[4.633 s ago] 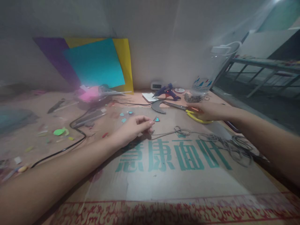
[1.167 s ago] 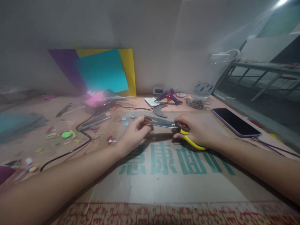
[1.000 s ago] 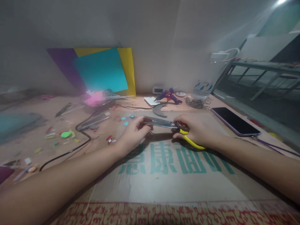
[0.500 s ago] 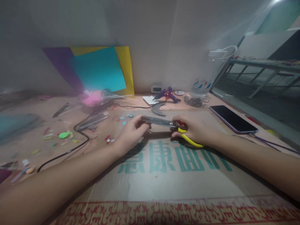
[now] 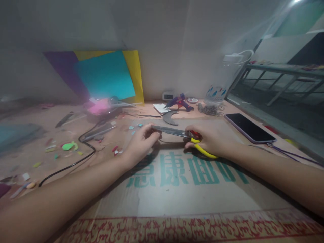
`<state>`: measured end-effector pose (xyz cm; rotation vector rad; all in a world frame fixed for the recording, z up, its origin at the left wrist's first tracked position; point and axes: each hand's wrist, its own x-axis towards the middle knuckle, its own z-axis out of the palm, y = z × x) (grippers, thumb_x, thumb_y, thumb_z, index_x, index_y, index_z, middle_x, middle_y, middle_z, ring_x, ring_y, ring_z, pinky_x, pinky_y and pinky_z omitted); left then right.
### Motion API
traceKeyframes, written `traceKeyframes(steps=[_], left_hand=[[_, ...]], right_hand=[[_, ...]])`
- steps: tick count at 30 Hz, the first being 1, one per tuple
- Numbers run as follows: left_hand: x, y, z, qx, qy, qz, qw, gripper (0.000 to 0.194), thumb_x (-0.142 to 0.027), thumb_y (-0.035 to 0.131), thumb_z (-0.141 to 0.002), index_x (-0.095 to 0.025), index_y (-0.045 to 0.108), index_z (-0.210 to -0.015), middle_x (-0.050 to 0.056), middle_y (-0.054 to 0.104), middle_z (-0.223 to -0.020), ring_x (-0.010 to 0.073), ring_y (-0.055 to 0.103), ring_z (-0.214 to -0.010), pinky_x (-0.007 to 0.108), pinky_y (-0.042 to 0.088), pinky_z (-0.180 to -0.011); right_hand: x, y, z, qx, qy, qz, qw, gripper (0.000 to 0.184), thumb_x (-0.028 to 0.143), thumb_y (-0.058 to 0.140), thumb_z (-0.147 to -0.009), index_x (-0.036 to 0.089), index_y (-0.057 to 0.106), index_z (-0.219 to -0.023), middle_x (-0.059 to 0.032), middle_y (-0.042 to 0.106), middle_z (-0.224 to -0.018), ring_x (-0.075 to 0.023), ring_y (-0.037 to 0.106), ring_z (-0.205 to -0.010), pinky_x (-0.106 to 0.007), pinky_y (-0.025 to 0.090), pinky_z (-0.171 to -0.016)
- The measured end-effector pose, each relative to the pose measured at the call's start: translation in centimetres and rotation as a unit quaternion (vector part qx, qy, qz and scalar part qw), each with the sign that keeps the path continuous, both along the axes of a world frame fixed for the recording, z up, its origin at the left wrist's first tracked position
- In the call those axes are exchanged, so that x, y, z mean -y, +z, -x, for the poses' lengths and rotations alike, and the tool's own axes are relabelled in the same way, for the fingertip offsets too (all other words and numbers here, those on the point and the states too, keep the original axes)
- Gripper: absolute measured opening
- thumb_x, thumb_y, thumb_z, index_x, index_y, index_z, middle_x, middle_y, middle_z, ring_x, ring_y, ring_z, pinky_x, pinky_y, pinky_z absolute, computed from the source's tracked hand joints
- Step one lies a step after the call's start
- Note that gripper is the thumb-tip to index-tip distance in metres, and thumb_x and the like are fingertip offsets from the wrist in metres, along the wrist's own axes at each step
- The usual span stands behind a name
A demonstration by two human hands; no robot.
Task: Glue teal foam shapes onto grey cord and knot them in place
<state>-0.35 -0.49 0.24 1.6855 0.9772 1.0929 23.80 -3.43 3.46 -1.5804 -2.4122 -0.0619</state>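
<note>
My right hand (image 5: 206,138) is wrapped round the handles of a pair of scissors (image 5: 173,131) with yellow and red grips. Their metal blades point left and look closed or nearly so. At the blade tips, my left hand (image 5: 143,141) is closed in a pinch; what lies between its fingers is hidden. A thin dark curved edge runs just below the blades between both hands, too faint to identify. Beyond the scissors lies a grey crescent-shaped piece (image 5: 170,118). Small light-blue pieces (image 5: 131,127) are scattered just past my left hand.
Cardboard (image 5: 162,202) with green characters covers the table under my hands. A glue gun (image 5: 180,102) and a clear bottle (image 5: 215,92) stand at the back. To the right lies a phone (image 5: 249,128); on the left, a black cord (image 5: 73,164) and coloured scraps (image 5: 68,146). Coloured sheets (image 5: 106,76) lean on the wall.
The whole view has shifted very slightly, with things sitting a little further left. Both hands and the scissors keep nearly the same pose.
</note>
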Motion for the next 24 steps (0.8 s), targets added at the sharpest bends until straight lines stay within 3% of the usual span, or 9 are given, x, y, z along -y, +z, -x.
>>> traceKeyframes(steps=[5,13,24], left_hand=[[-0.01,-0.05,-0.08,0.002,0.008,0.034,0.999,0.014,-0.022,0.055,-0.072,-0.017,0.059,-0.084,-0.003,0.059,-0.069,0.0117,0.057,-0.060,0.022,0.042,-0.055],[-0.35,-0.47,0.09,-0.024,0.018,0.034,0.999,0.022,-0.026,0.058,-0.068,-0.017,0.061,-0.088,0.000,0.066,-0.078,0.0151,0.063,-0.067,0.025,0.047,-0.059],[-0.26,-0.26,0.27,-0.058,0.009,-0.031,0.998,0.009,-0.023,0.050,-0.071,-0.018,0.056,-0.076,-0.003,0.059,-0.074,0.0126,0.054,-0.067,0.024,0.041,-0.062]], right_hand=[[0.29,0.81,0.42,0.038,-0.019,-0.025,0.999,0.038,0.048,0.081,-0.072,0.020,0.065,-0.092,-0.0037,0.067,-0.077,-0.0185,0.056,-0.066,-0.025,0.030,-0.054],[0.16,0.26,0.00,0.048,-0.004,-0.054,0.997,0.041,0.051,0.079,-0.074,0.020,0.067,-0.097,-0.0055,0.069,-0.081,-0.0211,0.060,-0.070,-0.026,0.030,-0.054],[-0.01,-0.12,-0.30,0.030,0.016,-0.062,0.997,0.040,0.051,0.081,-0.072,0.020,0.065,-0.091,-0.0019,0.065,-0.075,-0.0170,0.056,-0.066,-0.025,0.025,-0.054]])
